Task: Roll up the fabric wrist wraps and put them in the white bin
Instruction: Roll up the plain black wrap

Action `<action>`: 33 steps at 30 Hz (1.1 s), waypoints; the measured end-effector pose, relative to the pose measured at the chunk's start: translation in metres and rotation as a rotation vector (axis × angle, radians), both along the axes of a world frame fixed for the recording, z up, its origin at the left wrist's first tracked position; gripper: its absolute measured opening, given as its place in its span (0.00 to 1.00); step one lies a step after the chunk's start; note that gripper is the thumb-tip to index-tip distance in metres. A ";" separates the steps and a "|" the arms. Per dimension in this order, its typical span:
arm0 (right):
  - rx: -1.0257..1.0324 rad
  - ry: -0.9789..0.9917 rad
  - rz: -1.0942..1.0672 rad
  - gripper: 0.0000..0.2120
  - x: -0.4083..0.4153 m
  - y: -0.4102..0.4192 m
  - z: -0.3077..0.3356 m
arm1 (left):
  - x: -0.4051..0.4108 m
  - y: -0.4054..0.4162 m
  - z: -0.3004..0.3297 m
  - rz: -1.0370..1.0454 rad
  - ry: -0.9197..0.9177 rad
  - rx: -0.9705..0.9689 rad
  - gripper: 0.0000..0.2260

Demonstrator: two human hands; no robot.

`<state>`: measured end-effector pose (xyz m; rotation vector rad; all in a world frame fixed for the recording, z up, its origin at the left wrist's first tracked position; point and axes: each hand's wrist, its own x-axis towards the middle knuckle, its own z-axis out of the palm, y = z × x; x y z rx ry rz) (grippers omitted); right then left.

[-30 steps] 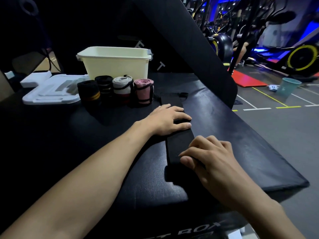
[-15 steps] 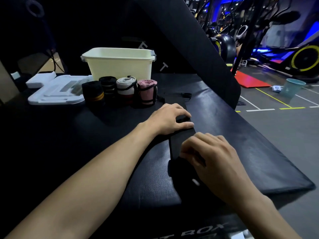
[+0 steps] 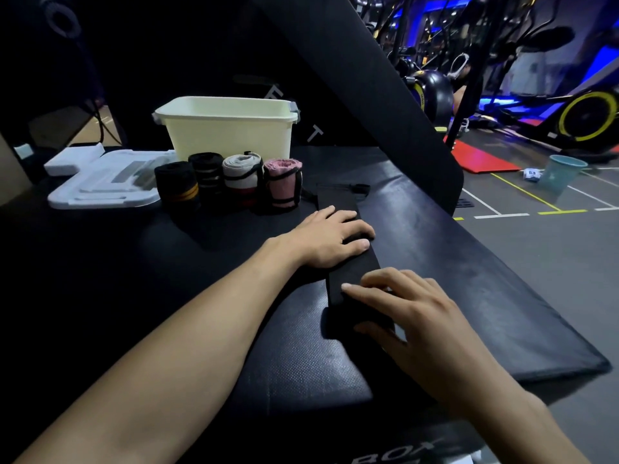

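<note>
A black wrist wrap lay stretched flat along the padded black surface, running away from the person toward the far end, where its thin loop lay just beyond it. The left hand rested palm-down across the middle of the strip, fingers straight and pressing it to the pad. The right hand sat on the near end, fingers bent over the fabric and the thumb along its lower edge; whether a roll had formed under that hand I could not tell, since the cloth there was dark and partly covered.

Just left of the strip's far end four rolled wraps stood upright in a row: a black one with a yellow stripe, a black one, a grey-white one and a pink one. Behind them stood the white bin, and to its left a flat white lid lay on the pad.
</note>
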<state>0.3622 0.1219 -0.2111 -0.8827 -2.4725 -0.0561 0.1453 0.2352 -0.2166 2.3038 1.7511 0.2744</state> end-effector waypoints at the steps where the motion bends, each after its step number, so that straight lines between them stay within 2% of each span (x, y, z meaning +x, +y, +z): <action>1: 0.005 0.008 -0.007 0.20 -0.001 0.000 -0.001 | 0.000 0.001 -0.001 -0.006 0.003 0.027 0.15; 7: -0.004 0.007 -0.034 0.19 -0.008 -0.002 0.005 | -0.003 -0.001 0.004 -0.003 -0.021 0.077 0.13; 14: -0.224 -0.083 -0.051 0.08 -0.002 -0.017 0.027 | -0.003 -0.009 0.006 -0.050 -0.085 0.113 0.20; 17: -0.333 -0.051 -0.075 0.10 0.001 -0.020 0.030 | 0.001 -0.009 0.006 -0.060 -0.087 0.129 0.19; 23: -0.181 -0.091 -0.121 0.17 -0.007 -0.021 0.021 | 0.001 -0.008 0.005 -0.041 -0.085 0.168 0.20; 27: -0.083 -0.020 -0.127 0.15 -0.010 -0.009 0.010 | 0.003 -0.005 0.006 -0.014 -0.066 0.226 0.28; 30: -0.018 -0.022 -0.095 0.09 -0.014 0.000 0.006 | 0.002 -0.003 0.006 -0.018 -0.101 0.267 0.26; 33: 0.032 0.052 -0.075 0.09 -0.016 0.002 0.006 | 0.003 -0.001 0.004 -0.021 -0.153 0.253 0.26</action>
